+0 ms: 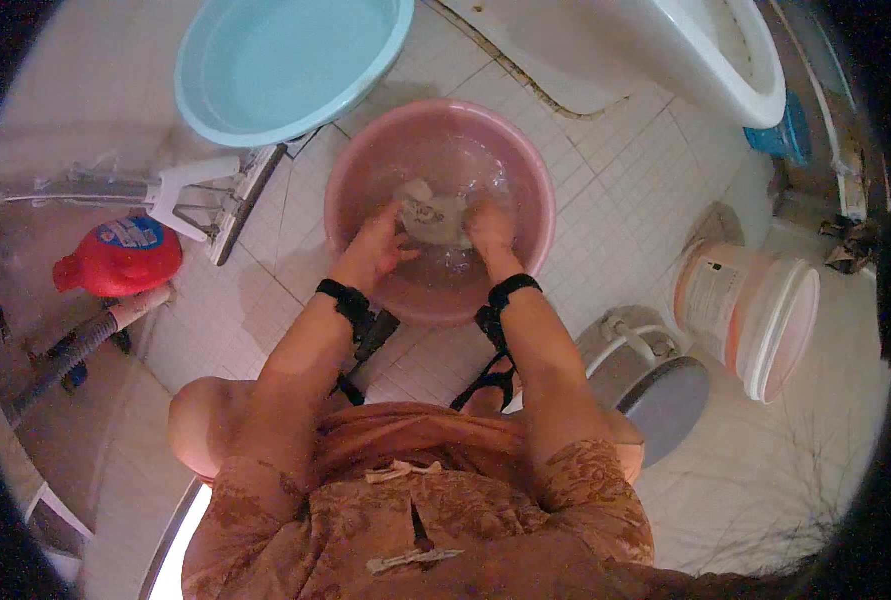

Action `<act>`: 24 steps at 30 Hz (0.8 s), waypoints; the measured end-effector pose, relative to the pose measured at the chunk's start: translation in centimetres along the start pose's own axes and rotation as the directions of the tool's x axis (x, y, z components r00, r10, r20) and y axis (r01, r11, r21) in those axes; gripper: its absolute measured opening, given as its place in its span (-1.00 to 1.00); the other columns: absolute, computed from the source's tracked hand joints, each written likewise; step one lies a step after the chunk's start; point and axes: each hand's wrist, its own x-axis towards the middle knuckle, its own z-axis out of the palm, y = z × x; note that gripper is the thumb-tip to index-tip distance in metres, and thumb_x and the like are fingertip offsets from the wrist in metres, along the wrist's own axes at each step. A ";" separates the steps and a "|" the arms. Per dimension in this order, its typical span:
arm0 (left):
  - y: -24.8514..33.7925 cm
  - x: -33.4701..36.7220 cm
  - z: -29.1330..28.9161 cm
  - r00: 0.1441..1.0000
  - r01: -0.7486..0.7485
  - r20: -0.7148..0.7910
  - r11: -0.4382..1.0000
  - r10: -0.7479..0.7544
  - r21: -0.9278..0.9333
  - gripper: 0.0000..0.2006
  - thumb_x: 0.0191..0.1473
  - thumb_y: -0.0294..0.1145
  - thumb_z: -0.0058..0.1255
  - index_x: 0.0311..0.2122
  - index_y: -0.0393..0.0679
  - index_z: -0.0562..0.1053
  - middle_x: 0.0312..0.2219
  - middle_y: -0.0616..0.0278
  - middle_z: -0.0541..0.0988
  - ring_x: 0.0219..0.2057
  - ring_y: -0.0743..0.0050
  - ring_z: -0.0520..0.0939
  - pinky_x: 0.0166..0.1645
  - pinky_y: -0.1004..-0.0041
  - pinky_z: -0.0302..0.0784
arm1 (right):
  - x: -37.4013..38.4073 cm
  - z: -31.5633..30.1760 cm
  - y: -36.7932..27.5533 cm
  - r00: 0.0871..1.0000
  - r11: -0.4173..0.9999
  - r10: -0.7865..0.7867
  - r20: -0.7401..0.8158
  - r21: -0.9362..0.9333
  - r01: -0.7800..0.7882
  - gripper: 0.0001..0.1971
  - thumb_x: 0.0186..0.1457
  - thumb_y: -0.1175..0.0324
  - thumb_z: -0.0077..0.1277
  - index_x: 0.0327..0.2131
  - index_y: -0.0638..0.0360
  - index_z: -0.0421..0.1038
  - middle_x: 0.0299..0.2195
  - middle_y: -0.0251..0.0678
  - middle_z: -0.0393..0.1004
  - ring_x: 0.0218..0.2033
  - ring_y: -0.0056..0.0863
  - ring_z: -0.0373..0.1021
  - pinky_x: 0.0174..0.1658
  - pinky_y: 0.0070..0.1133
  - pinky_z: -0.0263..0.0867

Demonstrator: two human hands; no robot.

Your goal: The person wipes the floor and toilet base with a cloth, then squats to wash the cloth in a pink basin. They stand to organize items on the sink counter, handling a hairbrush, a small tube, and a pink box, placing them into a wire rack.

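Observation:
A pink basin (337, 195) stands on the floor in front of me with water in it. A wet, pale cloth (433, 222) with a darker patch lies bunched in the water. At its left edge, my left hand (373, 245) pinches the fabric, with the lower fingers loose and a little apart. My right hand (490, 225) is closed round the cloth's right end, its fingertips partly hidden by the hand and the water. Black straps circle both wrists.
A larger light blue basin (290, 70) stands beyond, at the left. Near it are a white squeegee-like tool (190, 195) and a red bottle (125, 258). A white ceramic fixture (655, 50) rises far right. A pale bucket (745, 315) and a grey-seated stool (665, 400) are at right.

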 end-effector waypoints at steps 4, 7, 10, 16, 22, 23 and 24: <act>-0.4 3.0 -1.5 0.991 0.054 0.128 0.974 -0.026 -0.222 -0.62 0.10 -0.12 -0.23 0.01 0.01 0.25 -0.03 0.21 0.32 -0.01 0.26 0.33 0.00 0.29 0.32 | -3.8 -2.0 -6.9 0.940 0.574 -0.340 0.016 0.795 0.195 -0.66 0.14 0.18 -0.30 -0.25 0.21 0.38 -0.30 -0.18 0.46 -0.31 -0.39 0.38 -0.24 -0.49 0.26; -0.7 2.7 -2.5 0.956 -0.208 0.203 0.977 0.214 -0.047 -0.65 0.06 -0.08 -0.17 -0.09 -0.03 0.32 -0.23 0.23 0.42 -0.17 0.36 0.42 -0.18 0.31 0.39 | -7.4 -4.9 -10.0 0.896 0.555 -0.434 -0.098 0.754 0.351 -0.60 0.15 0.10 -0.33 -0.33 0.23 0.40 -0.42 -0.19 0.47 -0.37 -0.42 0.37 -0.27 -0.51 0.26; -0.2 0.6 -2.3 0.903 -0.393 0.257 0.904 0.344 0.170 -0.64 0.06 -0.06 -0.16 -0.11 -0.05 0.34 -0.26 0.24 0.45 -0.20 0.38 0.44 -0.20 0.33 0.41 | -8.8 -6.8 -11.1 0.906 0.527 -0.416 -0.073 0.793 0.306 -0.67 0.10 0.14 -0.26 -0.40 0.19 0.40 -0.48 -0.18 0.47 -0.43 -0.37 0.41 -0.35 -0.46 0.29; 0.2 -1.6 2.8 0.994 -0.076 0.082 0.997 0.073 0.034 -0.60 0.10 -0.04 -0.22 -0.06 -0.08 0.34 -0.15 0.25 0.42 -0.14 0.32 0.43 -0.10 0.34 0.38 | -5.4 -4.1 -7.5 0.897 0.923 -0.363 -0.252 0.032 0.383 -0.79 -0.03 0.23 -0.15 -0.48 0.14 0.38 -0.46 -0.15 0.47 -0.54 -0.20 0.41 -0.47 -0.35 0.31; 0.5 -2.8 2.0 0.993 -0.106 0.057 0.986 0.100 0.126 -0.51 0.03 0.03 -0.14 0.01 -0.03 0.24 -0.06 0.21 0.33 -0.01 0.28 0.27 0.02 0.14 0.18 | -1.8 -0.7 -0.3 0.928 0.958 0.168 -0.334 0.279 -0.073 -0.65 0.09 0.13 -0.28 -0.26 0.16 0.38 -0.36 -0.01 0.44 -0.29 -0.06 0.38 -0.23 -0.25 0.30; 0.7 -3.0 1.4 0.993 -0.103 0.059 0.993 0.100 0.049 -0.46 0.01 0.04 -0.11 0.03 -0.03 0.20 -0.03 0.17 0.30 0.05 0.26 0.21 0.08 0.09 0.09 | -1.5 -0.6 0.1 0.904 0.925 0.255 -0.344 0.357 -0.126 -0.64 0.09 0.11 -0.29 -0.25 0.16 0.38 -0.34 0.00 0.43 -0.26 -0.05 0.37 -0.19 -0.25 0.28; 0.9 -2.9 1.1 0.997 -0.072 0.026 0.996 0.071 0.047 -0.45 0.01 0.03 -0.11 0.05 -0.02 0.18 -0.01 0.16 0.28 0.06 0.24 0.20 0.08 0.03 0.07 | -1.3 -0.7 0.0 0.870 0.886 0.348 -0.350 0.425 -0.183 -0.62 0.10 0.09 -0.30 -0.24 0.15 0.37 -0.32 0.02 0.42 -0.24 -0.04 0.35 -0.15 -0.25 0.26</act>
